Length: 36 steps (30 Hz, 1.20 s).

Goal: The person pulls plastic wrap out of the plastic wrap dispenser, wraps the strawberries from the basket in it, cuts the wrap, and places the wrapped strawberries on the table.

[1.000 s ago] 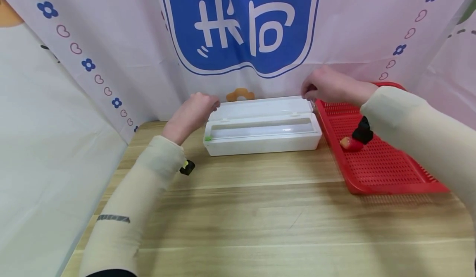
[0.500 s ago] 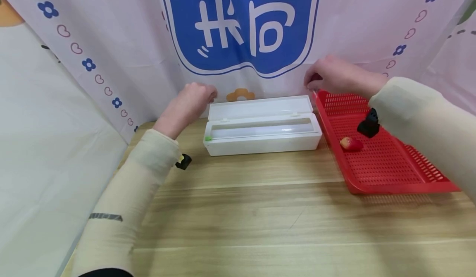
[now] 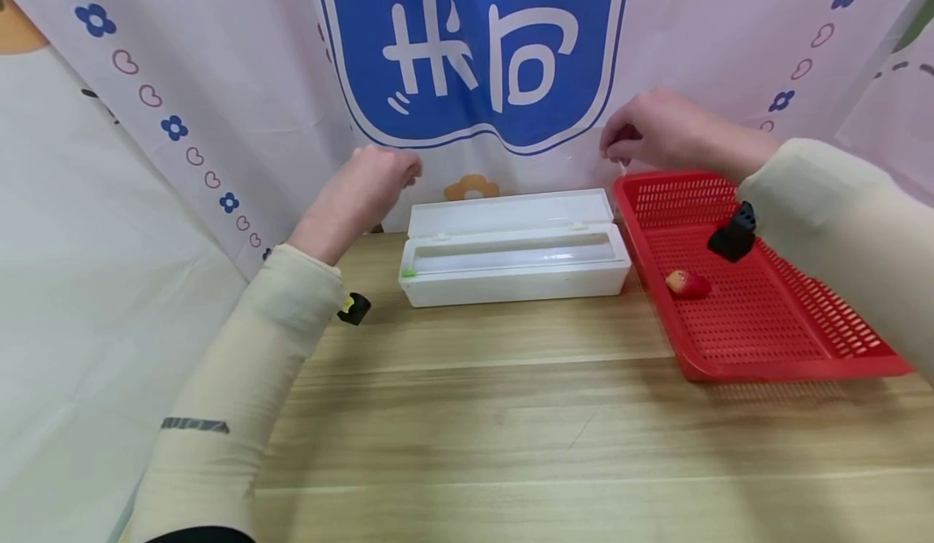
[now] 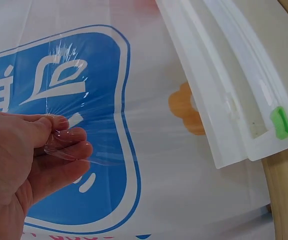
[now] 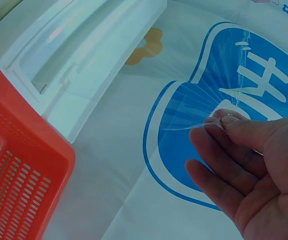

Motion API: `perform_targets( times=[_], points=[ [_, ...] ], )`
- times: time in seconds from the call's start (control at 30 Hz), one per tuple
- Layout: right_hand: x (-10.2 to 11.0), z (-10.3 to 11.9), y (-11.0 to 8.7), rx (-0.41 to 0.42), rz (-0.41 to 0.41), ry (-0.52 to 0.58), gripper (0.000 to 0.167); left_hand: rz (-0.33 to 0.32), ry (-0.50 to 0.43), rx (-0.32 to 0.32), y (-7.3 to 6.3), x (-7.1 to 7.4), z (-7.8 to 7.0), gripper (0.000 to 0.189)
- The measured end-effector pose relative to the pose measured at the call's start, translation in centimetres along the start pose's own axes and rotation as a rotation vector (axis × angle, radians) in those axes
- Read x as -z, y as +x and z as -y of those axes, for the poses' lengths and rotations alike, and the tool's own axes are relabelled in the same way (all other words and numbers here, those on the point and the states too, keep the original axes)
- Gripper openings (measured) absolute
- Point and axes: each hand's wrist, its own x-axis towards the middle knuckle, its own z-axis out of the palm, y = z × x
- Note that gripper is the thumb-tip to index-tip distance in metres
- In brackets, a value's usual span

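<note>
A sheet of clear cling film [image 4: 64, 50] stretches between my two hands; pleats fan out where it is gathered. My left hand [image 3: 365, 190] pinches one corner between thumb and fingertips, above the left end of a long white cling film dispenser [image 3: 518, 285]. On the other side my right hand [image 3: 671, 134] pinches the opposite corner, above the dispenser's right end and the basket's far left corner. The dispenser's lid [image 3: 511, 212] is swung back, showing the slot with the film roll [image 3: 518, 256] inside. A small green piece [image 4: 281, 122] sits at its left front end.
A red perforated plastic basket [image 3: 674, 340] stands close to the right of the dispenser. In it lies a small red fruit [image 3: 689, 284] with a pale yellow end. Behind the wooden table [image 3: 467, 413] hangs a printed white cloth [image 3: 292, 65] with a blue emblem.
Both hands have risen from near the lid, drawing film upward. The left has shifted slightly left, the right slightly right. Dispenser and basket stay essentially in place.
</note>
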Motion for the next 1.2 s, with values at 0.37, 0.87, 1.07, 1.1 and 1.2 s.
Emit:
perform_targets(
  times=[0.37,0.87,1.07,1.1,1.2],
  points=[
    [0.8,0.4,-0.4,0.007,-0.058,-0.009,0.021,-0.039,0.004,0.011,-0.4,1.0,-0.2,0.026],
    [2.1,0.7,-0.8,0.009,-0.171,-0.034,0.022,-0.097,-0.014,0.027,-0.5,2.7,-0.4,0.031],
    [2.7,0.9,-0.9,-0.004,-0.204,-0.030,0.025,-0.148,-0.005,0.016,-0.8,3.2,-0.6,0.031],
    [2.8,1.0,-1.0,-0.007,-0.210,-0.030,0.025,-0.165,0.000,0.009,-0.9,3.3,-0.6,0.031],
    [3.1,1.0,-1.2,-0.006,-0.230,-0.034,0.026,-0.204,0.008,-0.002,-1.0,3.6,-0.8,0.030]
  ],
)
